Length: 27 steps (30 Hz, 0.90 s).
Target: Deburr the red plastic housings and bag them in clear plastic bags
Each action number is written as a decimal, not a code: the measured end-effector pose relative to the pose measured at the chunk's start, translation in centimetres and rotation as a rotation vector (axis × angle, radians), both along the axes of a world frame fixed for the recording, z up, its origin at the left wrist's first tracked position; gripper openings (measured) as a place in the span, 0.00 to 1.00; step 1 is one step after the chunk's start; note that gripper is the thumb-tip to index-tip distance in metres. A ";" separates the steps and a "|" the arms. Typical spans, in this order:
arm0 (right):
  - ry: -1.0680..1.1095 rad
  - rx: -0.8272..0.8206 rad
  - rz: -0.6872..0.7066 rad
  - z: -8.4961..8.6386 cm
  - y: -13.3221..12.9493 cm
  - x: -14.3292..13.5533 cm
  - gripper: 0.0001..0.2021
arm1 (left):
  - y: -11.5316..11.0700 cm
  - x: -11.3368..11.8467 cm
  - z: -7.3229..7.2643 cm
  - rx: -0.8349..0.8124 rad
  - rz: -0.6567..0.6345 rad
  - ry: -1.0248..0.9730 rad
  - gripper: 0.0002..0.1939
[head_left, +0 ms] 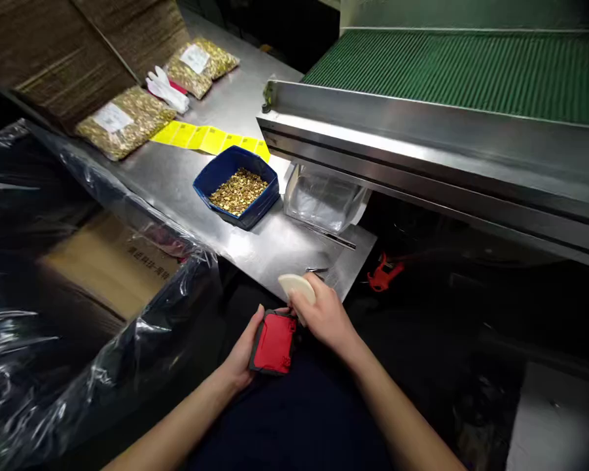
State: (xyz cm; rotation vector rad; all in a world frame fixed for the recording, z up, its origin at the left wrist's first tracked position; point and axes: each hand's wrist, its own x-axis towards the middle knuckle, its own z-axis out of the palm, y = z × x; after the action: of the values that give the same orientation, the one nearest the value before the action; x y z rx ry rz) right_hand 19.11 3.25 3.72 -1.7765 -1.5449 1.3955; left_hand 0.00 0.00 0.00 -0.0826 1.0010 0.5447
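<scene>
My left hand is closed around the side of a red and black case, a small flat block with rounded corners. Just above its upper right corner, my right hand grips a cream semicircular piece with a curved edge; its lower part is hidden by my fingers. Both hands are low in front of my body, off the near edge of the metal table. Farther up on that table stands a blue scoop-like tub holding small golden pieces.
Behind the tub lie a yellow label strip, filled bags and white gloves. A green ribbed conveyor with a metal side rail crosses the right. Clear plastic sheeting hangs at left over a carton. An orange-red tool sits at right.
</scene>
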 end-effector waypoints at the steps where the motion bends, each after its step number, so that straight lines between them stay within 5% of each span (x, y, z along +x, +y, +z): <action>1: -0.067 0.064 -0.026 0.0 1.4 -0.9 0.16 | 0.0 0.0 0.0 0.002 -0.009 0.005 0.30; 5: -0.262 0.257 -0.108 0.5 4.5 -1.0 0.22 | 0.1 -0.3 0.4 0.027 -0.010 -0.023 0.31; 9: -0.525 0.198 -0.093 0.3 1.8 6.4 0.16 | 0.0 -0.8 0.4 0.062 0.021 -0.102 0.31; 11: -0.871 0.069 -0.011 -0.8 0.3 11.3 0.18 | 0.1 -1.0 0.1 0.088 0.015 -0.138 0.31; 14: -1.031 0.025 0.093 -3.9 -0.3 16.8 0.21 | 0.3 -1.0 -0.4 0.123 -0.027 -0.178 0.32; 20: -1.026 0.092 0.343 -8.5 1.1 20.3 0.26 | 0.5 -0.8 -0.1 0.163 -0.095 -0.204 0.36; 23: -0.943 0.151 0.462 -7.6 -0.1 21.1 0.25 | 0.6 -2.0 0.8 0.208 -0.071 -0.110 0.35; 27: -0.533 0.203 0.695 -3.0 -3.2 19.3 0.25 | 0.6 -4.5 2.3 0.320 -0.152 0.136 0.31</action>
State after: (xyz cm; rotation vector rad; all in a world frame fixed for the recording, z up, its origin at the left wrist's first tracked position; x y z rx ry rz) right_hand 38.36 0.02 0.76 -1.6279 -2.6665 0.9830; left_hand -4.48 0.62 2.27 0.3165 1.0302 0.5703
